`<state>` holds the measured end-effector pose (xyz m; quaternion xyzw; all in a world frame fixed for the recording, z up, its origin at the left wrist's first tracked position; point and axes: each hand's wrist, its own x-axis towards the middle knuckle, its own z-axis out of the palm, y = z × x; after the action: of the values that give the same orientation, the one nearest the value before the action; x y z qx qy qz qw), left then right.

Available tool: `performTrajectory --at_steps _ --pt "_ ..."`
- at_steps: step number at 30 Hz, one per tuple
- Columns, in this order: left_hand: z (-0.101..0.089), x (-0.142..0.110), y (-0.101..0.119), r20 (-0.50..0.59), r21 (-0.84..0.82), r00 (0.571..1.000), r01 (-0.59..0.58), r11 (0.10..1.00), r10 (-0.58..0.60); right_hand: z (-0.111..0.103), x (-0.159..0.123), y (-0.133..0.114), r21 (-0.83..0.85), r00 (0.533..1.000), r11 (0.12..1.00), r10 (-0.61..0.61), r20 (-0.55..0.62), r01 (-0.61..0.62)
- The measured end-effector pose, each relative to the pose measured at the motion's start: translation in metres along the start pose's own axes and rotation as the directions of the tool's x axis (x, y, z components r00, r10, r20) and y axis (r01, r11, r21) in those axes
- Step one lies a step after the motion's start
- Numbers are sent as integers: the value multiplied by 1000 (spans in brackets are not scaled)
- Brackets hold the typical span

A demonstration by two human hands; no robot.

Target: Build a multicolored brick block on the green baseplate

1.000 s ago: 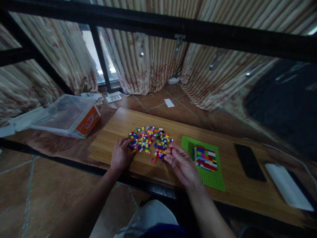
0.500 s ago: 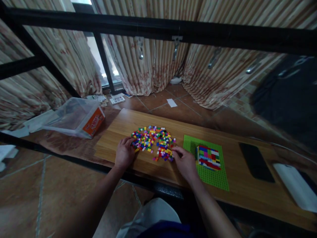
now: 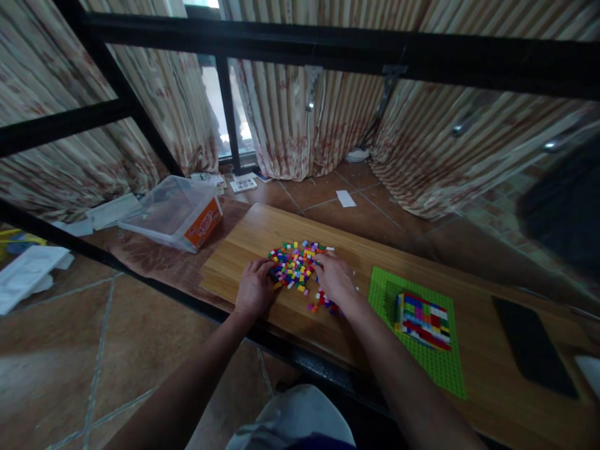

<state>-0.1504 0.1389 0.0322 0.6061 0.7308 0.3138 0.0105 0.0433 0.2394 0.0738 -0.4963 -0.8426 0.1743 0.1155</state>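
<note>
Many small coloured building bricks (image 3: 295, 269) lie in a loose heap on the wooden board. At the heap's left edge, my left hand (image 3: 255, 289) rests with its fingers curled against the bricks; what lies under the fingertips is hidden. My right hand (image 3: 335, 277) reaches over the heap's right part, fingers bent down and drawn together among the bricks. Whatever they pinch is too small and covered to name. To the right, a block of stacked bricks (image 3: 425, 320) in mixed colours stands on a green studded baseplate (image 3: 438, 375).
A clear plastic bin (image 3: 173, 209) with an orange label sits left of the wooden board (image 3: 262, 219). A dark flat slab (image 3: 534, 347) and a white object (image 3: 588, 372) lie at the right. A black metal bar (image 3: 300, 37) crosses above, before curtains.
My right hand has moved from the heap's right edge up and left onto the bricks. The red brick it held one second ago no longer shows in it. The view has turned right.
</note>
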Motion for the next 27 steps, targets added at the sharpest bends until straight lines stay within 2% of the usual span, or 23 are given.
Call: performTrajectory --at_steps 4,8,11,14,17,22,25,27 --pt "0 0 -1 4 -14 1000 -9 1000 9 8 5 2 -83 998 996 47 52 -43" --pt "0 0 -4 8 -13 1000 -14 1000 14 8 1 0 -98 997 993 66 39 -61" --pt "0 1 -7 8 -4 1000 -18 1000 18 6 -4 -3 -61 998 996 69 4 -69" --pt "-1 3 -8 22 -1 999 -26 1000 26 0 -14 -5 57 993 994 94 -68 -90" --pt "-2 4 -9 26 2 999 -37 999 37 -9 -36 -3 254 979 964 127 -157 -84" --pt "0 6 -13 20 4 998 -53 999 53 -27 -97 13 544 934 839 209 -291 -18" --pt "2 7 -16 19 6 997 -71 997 71 -37 -136 36 589 893 805 316 -322 -73" --pt "2 7 -16 12 9 997 -79 997 79 -43 -160 59 581 843 801 407 -353 -144"
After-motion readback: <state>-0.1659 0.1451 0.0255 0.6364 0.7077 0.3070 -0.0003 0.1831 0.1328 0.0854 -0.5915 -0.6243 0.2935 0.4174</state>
